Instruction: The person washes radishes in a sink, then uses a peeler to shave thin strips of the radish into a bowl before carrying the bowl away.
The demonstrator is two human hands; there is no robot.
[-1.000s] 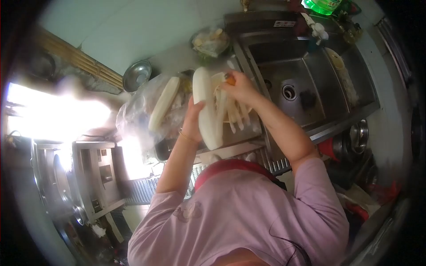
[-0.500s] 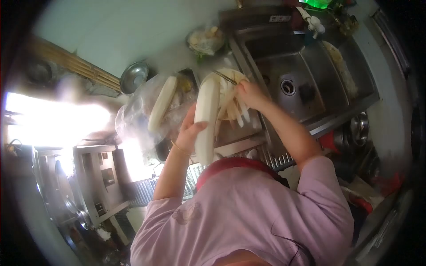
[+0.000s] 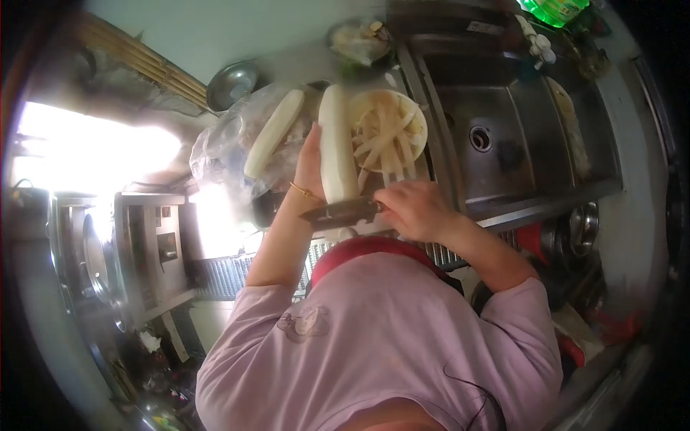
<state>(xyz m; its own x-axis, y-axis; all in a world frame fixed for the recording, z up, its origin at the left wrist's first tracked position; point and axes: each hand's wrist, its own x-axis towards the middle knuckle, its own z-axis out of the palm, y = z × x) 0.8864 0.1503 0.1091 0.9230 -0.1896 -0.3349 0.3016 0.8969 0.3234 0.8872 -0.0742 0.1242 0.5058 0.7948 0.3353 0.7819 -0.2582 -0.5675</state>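
A long, pale peeled daikon radish (image 3: 335,144) points away from me, with my left hand (image 3: 309,161) wrapped round its left side. My right hand (image 3: 420,208) is closed on the handle of a knife (image 3: 334,213). The dark blade lies crosswise over the daikon's near end; whether it touches cannot be told. Just right of the daikon, a round pale bowl (image 3: 425,129) holds long strips of peel (image 3: 388,136), some hanging over its near rim. To the left, a second pale daikon (image 3: 275,133) rests on a clear plastic bag (image 3: 215,154).
A steel sink (image 3: 474,108) lies to the right, with a white tap (image 3: 535,42) and a green bottle (image 3: 555,8) behind it. At the back stand a metal bowl (image 3: 233,82) and a bowl with a plastic bag (image 3: 359,44).
My right hand has drawn the knife from the daikon's far end to its near end. The held daikon has moved away from my body, and more of the peel bowl shows.
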